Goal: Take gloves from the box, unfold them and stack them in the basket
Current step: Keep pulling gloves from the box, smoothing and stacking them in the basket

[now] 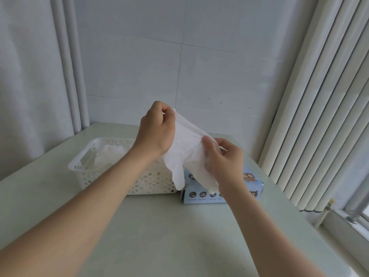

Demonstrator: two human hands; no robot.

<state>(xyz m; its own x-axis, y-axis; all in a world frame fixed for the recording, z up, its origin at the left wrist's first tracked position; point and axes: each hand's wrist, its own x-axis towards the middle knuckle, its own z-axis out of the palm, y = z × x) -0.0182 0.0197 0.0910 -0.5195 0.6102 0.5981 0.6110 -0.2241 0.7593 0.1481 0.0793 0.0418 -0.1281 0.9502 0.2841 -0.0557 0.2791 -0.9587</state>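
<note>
Pinching: left hand, thumb and fingertips closing on the top corner of the glove, at what looks like the cuff edge. Right hand, lower and just beside it, is gripping the opposite edge, fingers curling into the film. Glove is hanging between the two hands, off the table, its fingers dangling below both wrists.

Handling, as judged: very light, thin and limp, probably clinging to itself. A hard pull is risking a tear, so taking it by the cuff edges, one per hand, is looking safest.

Basket is sitting below the left forearm, a white pile lying inside. Box is sitting beneath the right wrist, just beside the basket. Table is carrying both.
</note>
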